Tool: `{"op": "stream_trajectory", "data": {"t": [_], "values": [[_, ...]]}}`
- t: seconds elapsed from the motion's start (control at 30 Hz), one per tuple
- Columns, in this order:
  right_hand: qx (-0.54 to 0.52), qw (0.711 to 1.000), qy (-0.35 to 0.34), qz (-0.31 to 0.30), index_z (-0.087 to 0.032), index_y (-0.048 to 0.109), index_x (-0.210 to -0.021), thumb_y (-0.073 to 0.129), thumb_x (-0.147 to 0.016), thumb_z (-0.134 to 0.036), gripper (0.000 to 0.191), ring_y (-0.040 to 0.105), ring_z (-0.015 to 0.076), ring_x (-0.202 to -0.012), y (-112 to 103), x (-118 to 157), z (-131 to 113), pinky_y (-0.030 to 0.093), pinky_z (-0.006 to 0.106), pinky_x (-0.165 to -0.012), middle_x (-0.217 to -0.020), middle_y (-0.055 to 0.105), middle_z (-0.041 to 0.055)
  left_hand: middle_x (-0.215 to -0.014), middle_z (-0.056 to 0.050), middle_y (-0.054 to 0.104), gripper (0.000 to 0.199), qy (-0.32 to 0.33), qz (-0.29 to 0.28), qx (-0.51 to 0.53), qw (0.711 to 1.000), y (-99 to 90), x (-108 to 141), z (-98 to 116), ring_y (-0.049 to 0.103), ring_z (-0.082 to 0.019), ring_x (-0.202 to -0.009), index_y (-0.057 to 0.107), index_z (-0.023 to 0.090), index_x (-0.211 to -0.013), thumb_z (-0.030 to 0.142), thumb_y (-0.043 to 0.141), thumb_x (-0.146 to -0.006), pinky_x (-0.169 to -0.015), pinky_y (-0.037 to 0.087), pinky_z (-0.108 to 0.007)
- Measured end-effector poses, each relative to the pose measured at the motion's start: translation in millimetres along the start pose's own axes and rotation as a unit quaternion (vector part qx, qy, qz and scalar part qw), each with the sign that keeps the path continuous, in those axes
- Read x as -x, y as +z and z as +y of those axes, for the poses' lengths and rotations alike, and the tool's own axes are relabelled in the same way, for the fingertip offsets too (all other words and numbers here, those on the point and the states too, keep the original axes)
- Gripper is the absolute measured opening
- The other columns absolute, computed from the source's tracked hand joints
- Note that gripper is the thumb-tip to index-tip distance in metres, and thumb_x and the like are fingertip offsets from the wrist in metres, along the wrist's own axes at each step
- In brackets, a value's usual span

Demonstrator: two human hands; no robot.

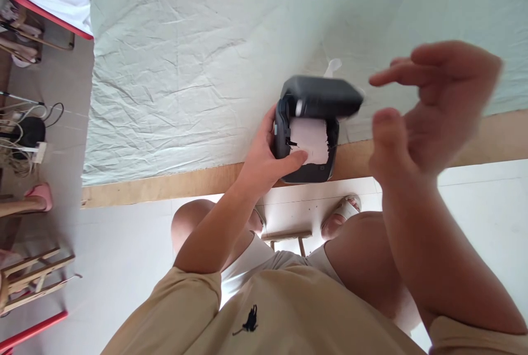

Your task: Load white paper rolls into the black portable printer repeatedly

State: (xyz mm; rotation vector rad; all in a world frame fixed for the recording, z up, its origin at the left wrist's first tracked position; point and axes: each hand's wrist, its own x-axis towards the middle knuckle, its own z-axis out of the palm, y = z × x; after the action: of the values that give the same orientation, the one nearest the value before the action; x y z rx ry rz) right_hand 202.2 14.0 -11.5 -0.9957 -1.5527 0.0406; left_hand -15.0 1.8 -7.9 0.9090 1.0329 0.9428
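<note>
A small dark receipt printer point(319, 173) is at the table's near edge, its lid point(319, 94) raised and blurred by motion. Inside lies white paper point(311, 134) with ragged edges. My left hand point(270, 160) grips the printer's left side, the thumb resting on the paper and the fingers hidden behind the body. To the right of the lid, my right hand point(429, 107) is in the air, somewhat blurred, with its thumb and forefinger apart and nothing seen between them. A pale, thin strip point(333, 66) shows behind the lid.
A wrinkled pale green cloth point(173, 69) covers the table, whose wooden edge point(165, 182) shows in front of me. On the floor at left are tangled cables point(20, 146), a wooden stool point(37, 278) and another person's foot in a pink shoe point(39, 197).
</note>
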Motion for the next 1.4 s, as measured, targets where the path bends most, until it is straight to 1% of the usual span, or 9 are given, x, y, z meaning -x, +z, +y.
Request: {"op": "stream_trajectory", "data": {"t": [0.07, 0.1, 0.17, 0.27, 0.47, 0.63, 0.9, 1.27, 1.4], "values": [[-0.019, 0.999, 0.032, 0.027, -0.032, 0.072, -0.106, 0.069, -0.108, -0.046, 0.015, 0.07, 0.0206, -0.075, -2, 6, -5, 0.054, 0.039, -0.069, -0.09, 0.075, 0.0018, -0.158, -0.012, 0.078, 0.105, 0.002, -0.006, 0.001, 1.0, -1.1, 1, 0, 0.078, -0.04, -0.145, 0.061, 0.03, -0.162, 0.041, 0.111, -0.071, -0.112, 0.071, -0.045], [-0.025, 0.998, 0.063, 0.005, -0.029, 0.067, -0.092, 0.072, -0.107, -0.045, 0.023, 0.06, 0.0169, -0.063, -2, 8, -8, 0.045, 0.035, -0.059, -0.076, 0.067, -0.0016, -0.163, -0.012, 0.076, 0.104, 0.005, -0.013, 0.006, 1.0, -1.4, 2, 0, 0.076, -0.04, -0.149, 0.061, 0.031, -0.162, 0.041, 0.111, -0.071, -0.115, 0.071, -0.045], [-0.051, 0.985, 0.143, -0.078, -0.027, 0.053, -0.077, 0.077, -0.105, -0.042, 0.04, 0.042, 0.0121, -0.052, -4, 13, -12, 0.028, 0.03, -0.049, -0.061, 0.052, -0.006, -0.166, -0.011, 0.074, 0.096, 0.012, -0.023, 0.02, 0.999, -1.2, 3, 0, 0.075, -0.04, -0.152, 0.063, 0.032, -0.158, 0.044, 0.109, -0.075, -0.118, 0.07, -0.047], [-0.091, 0.956, 0.226, -0.161, -0.027, 0.041, -0.071, 0.08, -0.099, -0.043, 0.051, 0.028, 0.01, -0.05, -2, 16, -13, 0.02, 0.029, -0.046, -0.056, 0.039, -0.0082, -0.147, -0.01, 0.083, 0.079, -0.004, -0.015, 0.031, 0.999, 1.1, 4, 2, 0.081, -0.039, -0.141, 0.068, 0.031, -0.149, 0.055, 0.104, -0.083, -0.112, 0.073, -0.048], [-0.067, 0.937, 0.265, -0.217, -0.028, 0.032, -0.07, 0.083, -0.09, -0.047, 0.058, 0.025, 0.0115, -0.056, 2, 14, -4, 0.02, 0.031, -0.048, -0.059, 0.032, -0.0071, -0.117, -0.005, 0.084, 0.052, -0.025, -0.014, 0.047, 0.998, 3.0, 2, 3, 0.087, -0.031, -0.106, 0.074, 0.032, -0.134, 0.053, 0.097, -0.092, -0.084, 0.074, -0.043], [-0.026, 0.941, 0.242, -0.237, -0.029, 0.037, -0.078, 0.079, -0.096, -0.055, 0.053, 0.029, 0.0138, -0.057, -1, 20, 2, 0.028, 0.034, -0.053, -0.061, 0.037, -0.0068, -0.116, -0.004, 0.084, 0.052, 0.006, 0.001, 0.043, 0.999, 4.2, 1, 0, 0.086, -0.031, -0.11, 0.074, 0.032, -0.132, 0.053, 0.097, -0.091, -0.088, 0.074, -0.043], [-0.007, 0.951, 0.191, -0.243, -0.029, 0.034, -0.08, 0.07, -0.104, -0.059, 0.053, 0.028, 0.014, -0.05, -4, 26, 1, 0.025, 0.035, -0.05, -0.057, 0.035, -0.0077, -0.108, -0.004, 0.082, 0.05, -0.011, -0.004, 0.048, 0.999, 4.0, 0, 1, 0.085, -0.028, -0.097, 0.075, 0.03, -0.126, 0.051, 0.099, -0.088, -0.078, 0.072, -0.039], [0.013, 0.955, 0.18, -0.234, -0.029, 0.036, -0.079, 0.069, -0.108, -0.063, 0.055, 0.03, 0.0137, -0.049, -5, 27, 1, 0.027, 0.036, -0.049, -0.055, 0.038, -0.0074, -0.109, -0.005, 0.084, 0.053, 0.005, -0.005, 0.038, 0.999, 3.2, -1, 0, 0.087, -0.032, -0.107, 0.078, 0.03, -0.125, 0.063, 0.097, -0.088, -0.08, 0.073, -0.041], [0.013, 0.951, 0.185, -0.248, -0.029, 0.042, -0.081, 0.065, -0.109, -0.071, 0.055, 0.038, 0.0156, -0.055, -6, 30, 6, 0.035, 0.035, -0.053, -0.06, 0.043, -0.005, -0.112, -0.007, 0.083, 0.062, 0.006, 0.006, 0.05, 0.999, 5.3, -2, 0, 0.086, -0.04, -0.124, 0.078, 0.029, -0.126, 0.069, 0.1, -0.084, -0.087, 0.073, -0.045]]}}
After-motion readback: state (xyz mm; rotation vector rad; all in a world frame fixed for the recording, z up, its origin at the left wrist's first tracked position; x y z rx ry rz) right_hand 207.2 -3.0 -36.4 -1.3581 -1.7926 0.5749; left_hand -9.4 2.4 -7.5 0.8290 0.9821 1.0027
